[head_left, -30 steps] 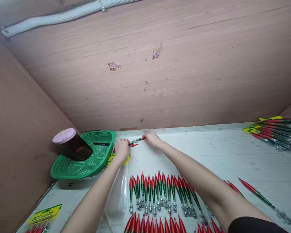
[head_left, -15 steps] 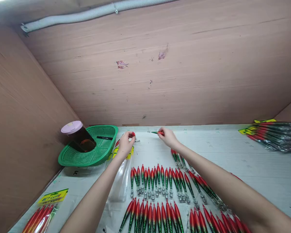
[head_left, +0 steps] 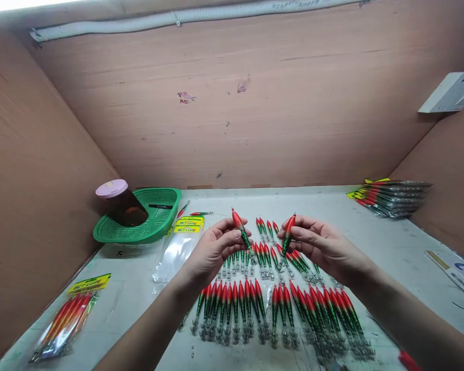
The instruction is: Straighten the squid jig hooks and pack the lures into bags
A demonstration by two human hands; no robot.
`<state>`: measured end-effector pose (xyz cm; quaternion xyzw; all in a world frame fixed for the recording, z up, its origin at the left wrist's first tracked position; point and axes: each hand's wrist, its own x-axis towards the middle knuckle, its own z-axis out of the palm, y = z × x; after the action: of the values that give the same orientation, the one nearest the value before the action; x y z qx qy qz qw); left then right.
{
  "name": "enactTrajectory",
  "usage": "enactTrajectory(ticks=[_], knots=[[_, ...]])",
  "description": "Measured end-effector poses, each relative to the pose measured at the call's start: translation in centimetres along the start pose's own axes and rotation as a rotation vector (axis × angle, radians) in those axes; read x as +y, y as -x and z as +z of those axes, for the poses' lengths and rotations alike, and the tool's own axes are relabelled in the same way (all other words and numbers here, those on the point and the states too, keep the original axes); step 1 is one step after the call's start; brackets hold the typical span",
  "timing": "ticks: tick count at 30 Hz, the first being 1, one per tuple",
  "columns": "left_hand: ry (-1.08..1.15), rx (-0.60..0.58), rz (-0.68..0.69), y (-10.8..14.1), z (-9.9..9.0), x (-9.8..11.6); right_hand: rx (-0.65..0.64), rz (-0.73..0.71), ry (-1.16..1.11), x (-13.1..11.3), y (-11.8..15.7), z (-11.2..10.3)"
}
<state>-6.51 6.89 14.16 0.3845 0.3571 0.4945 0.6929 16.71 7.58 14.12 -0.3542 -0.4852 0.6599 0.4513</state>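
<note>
My left hand (head_left: 222, 239) pinches a red and green fishing lure (head_left: 240, 226), its red tip upward and its hooked end down to the right. Between the thumb and fingers of my right hand (head_left: 311, 238) is a second lure (head_left: 288, 234) of the same colours, tilted the other way. Both are raised above the white work surface. Below them lie rows of similar lures (head_left: 232, 304), red ends pointing away from me. Several more sit in the row behind, partly hidden by my hands. Two lures (head_left: 201, 213) lie apart, right of the green basket.
A green basket (head_left: 174, 216) at the back left holds a lidded dark cup (head_left: 126, 208) and a black pen (head_left: 160, 206). Clear bags (head_left: 181, 245) with yellow headers lie beside it. Packed lures (head_left: 67, 319) are at front left, more packs (head_left: 394, 198) at back right.
Both hands have come back from the rear of the surface toward me, closer together over the rows. A lure now shows clearly in each hand. The view has shifted right.
</note>
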Motion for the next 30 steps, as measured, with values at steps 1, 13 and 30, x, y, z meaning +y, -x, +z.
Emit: enactTrajectory(ticks=[1, 13, 30], knots=[[0.027, -0.029, -0.021, 0.3, 0.4, -0.1, -0.018, 0.017, -0.049, 0.0, 0.5, 0.1], [0.07, -0.139, -0.143, 1.7, 2.2, -1.2, -0.099, 0.03, -0.219, 0.6, 2.2, 1.1], [-0.332, 0.132, -0.106, -2.9, 0.1, -2.0, -0.036, 0.04, -0.241, 0.9, 2.5, 0.5]])
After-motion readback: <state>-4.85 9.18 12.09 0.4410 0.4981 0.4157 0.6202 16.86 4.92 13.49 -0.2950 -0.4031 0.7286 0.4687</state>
